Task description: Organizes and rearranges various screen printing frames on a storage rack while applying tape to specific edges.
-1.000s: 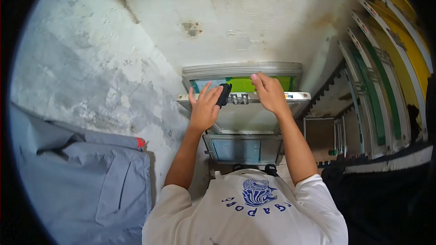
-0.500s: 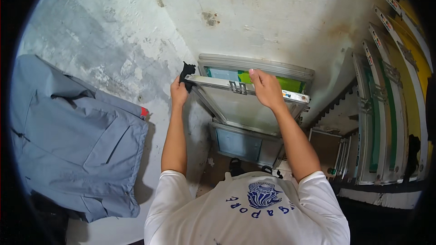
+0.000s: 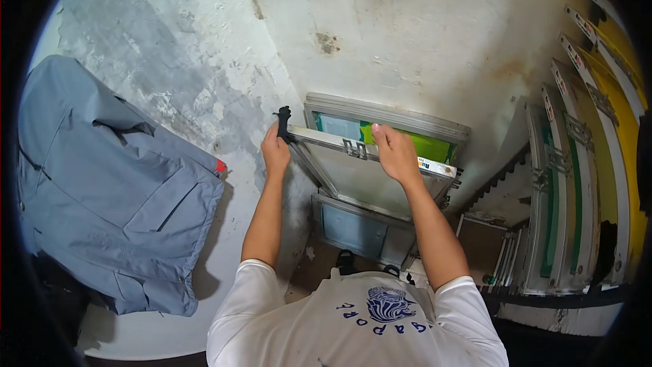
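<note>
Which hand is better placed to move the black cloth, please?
Probably the left hand: it appears to hold the black cloth at the left end of the metal frame, while the right hand grips the frame farther right.

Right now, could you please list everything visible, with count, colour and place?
Silver frame: one, silver with pale panel, centre.
Black cloth: one, black, silver frame's left corner.
Rear frame: one, grey with blue and green, behind silver frame.
Lower frame: one, grey with light-blue panel, below silver frame.
Racked frames: several, silver, yellow and green, right.
Jacket: one, blue-grey with red tab, left.
Walls: two, stained white, left and back.
Shirt: one, white with blue print, bottom centre.
Left hand: one, bare, holding the black cloth.
Right hand: one, bare, on silver frame's top bar.
</note>
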Demonstrator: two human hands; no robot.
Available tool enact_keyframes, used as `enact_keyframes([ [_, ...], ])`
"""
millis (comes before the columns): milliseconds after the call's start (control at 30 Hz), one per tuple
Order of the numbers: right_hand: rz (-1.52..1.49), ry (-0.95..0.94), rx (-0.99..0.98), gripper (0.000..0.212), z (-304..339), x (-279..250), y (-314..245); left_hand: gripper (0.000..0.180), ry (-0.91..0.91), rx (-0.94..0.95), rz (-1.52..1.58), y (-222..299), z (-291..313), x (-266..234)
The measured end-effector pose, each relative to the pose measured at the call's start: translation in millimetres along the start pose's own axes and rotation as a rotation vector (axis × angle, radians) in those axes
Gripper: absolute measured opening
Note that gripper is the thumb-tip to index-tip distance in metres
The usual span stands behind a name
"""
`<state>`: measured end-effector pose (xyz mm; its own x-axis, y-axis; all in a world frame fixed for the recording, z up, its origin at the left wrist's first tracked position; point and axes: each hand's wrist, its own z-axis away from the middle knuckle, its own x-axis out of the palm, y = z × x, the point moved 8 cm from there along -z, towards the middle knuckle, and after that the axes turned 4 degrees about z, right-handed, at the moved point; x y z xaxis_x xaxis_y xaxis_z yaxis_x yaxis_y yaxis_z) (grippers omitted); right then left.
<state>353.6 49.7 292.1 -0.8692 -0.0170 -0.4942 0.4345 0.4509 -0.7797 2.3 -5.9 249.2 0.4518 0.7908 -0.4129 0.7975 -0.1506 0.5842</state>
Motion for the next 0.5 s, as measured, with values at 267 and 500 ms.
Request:
enact_keyframes([
  [267,0.095,-0.024,0.069,0.058,-26,31,12,0.053,-0.651,0.329,-0.186,52,-12,55],
  [500,0.006,0.1,0.112,0.056,-56,51,20,0.059,-0.993,0.506,-0.002,90,-23,84],
])
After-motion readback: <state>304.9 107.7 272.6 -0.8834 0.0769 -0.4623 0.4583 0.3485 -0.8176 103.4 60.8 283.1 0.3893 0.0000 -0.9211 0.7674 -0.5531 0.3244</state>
